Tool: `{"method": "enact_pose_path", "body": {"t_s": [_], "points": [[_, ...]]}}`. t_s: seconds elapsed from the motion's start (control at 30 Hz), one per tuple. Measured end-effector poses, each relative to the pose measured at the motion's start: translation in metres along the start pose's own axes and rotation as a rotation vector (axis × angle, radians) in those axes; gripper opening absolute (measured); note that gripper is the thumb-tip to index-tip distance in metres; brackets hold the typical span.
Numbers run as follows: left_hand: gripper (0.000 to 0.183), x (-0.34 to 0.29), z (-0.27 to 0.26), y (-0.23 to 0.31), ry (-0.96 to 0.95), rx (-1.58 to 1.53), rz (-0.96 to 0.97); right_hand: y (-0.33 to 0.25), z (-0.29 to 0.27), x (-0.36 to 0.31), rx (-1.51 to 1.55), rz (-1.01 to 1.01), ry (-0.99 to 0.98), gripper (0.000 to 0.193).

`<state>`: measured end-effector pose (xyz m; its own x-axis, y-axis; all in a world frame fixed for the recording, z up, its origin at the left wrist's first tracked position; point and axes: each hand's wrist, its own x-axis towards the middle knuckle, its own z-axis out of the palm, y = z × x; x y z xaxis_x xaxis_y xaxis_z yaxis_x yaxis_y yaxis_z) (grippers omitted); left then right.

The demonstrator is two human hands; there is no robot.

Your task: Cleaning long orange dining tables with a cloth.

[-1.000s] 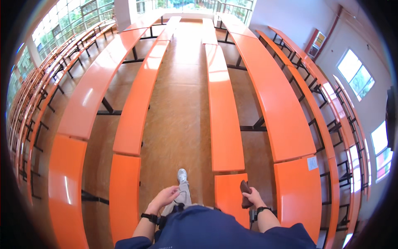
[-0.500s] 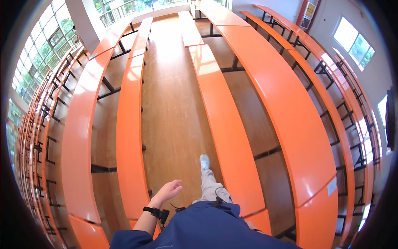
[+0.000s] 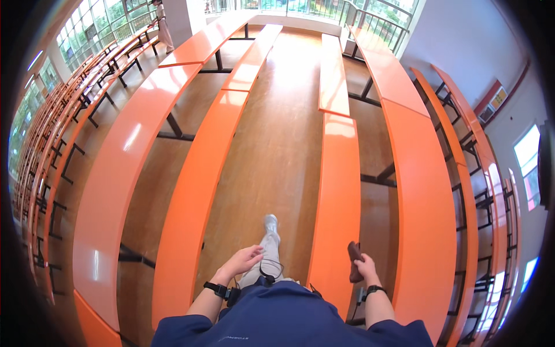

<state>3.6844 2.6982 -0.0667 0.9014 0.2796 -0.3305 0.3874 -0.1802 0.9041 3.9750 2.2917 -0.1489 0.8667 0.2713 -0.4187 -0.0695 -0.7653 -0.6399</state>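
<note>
My left hand hangs in front of my body over the aisle, its fingers loosely bent with nothing seen in them. On the other side, my right hand is closed around a dark brown, elongated object, whose exact kind I cannot make out. That object overlaps the right edge of an orange bench in the picture; whether it touches the bench cannot be told. A black band with a small box is on my left wrist, and another dark band is on my right.
Long orange tables and benches run along both sides of a brown floor aisle. Dark metal legs stand between them. Far left, a person stands near a white pillar. Railings and windows close off the far end.
My right hand has come into view with the brown object in it. The view has turned left and shows the person by the pillar more fully; my left hand stays before my body.
</note>
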Motion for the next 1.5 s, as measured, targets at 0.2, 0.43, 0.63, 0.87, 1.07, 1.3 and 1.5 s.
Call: {"method": "enact_pose_path", "body": {"t_s": [0.2,0.43,0.63,0.87,1.07,1.3,1.5], "points": [[0.037,0.175,-0.080,0.066,-0.079,0.036,-0.008,-0.032,0.017,0.124,0.080,0.088,0.056,0.028],[0.036,0.368,-0.154,0.123,-0.230,0.159,0.086,-0.132,0.059,0.108,0.259,0.464,-0.273,0.028],[0.037,0.532,-0.214,0.128,-0.173,0.131,-0.029,-0.110,0.091,0.233,0.176,0.493,-0.312,0.024],[0.038,0.703,-0.286,0.199,-0.056,0.078,0.033,-0.342,-0.020,0.585,-0.043,0.133,-0.130,0.031],[0.037,0.874,-0.342,0.212,-0.083,-0.017,0.079,-0.516,-0.097,0.809,0.111,-0.086,0.134,0.033],[0.037,1.077,-0.423,0.267,-0.143,0.034,0.072,-0.480,-0.027,0.884,0.105,0.115,0.054,0.037],[0.037,1.216,-0.480,0.338,-0.301,0.025,0.009,-0.421,0.065,0.840,0.264,0.621,-0.241,0.027]]}}
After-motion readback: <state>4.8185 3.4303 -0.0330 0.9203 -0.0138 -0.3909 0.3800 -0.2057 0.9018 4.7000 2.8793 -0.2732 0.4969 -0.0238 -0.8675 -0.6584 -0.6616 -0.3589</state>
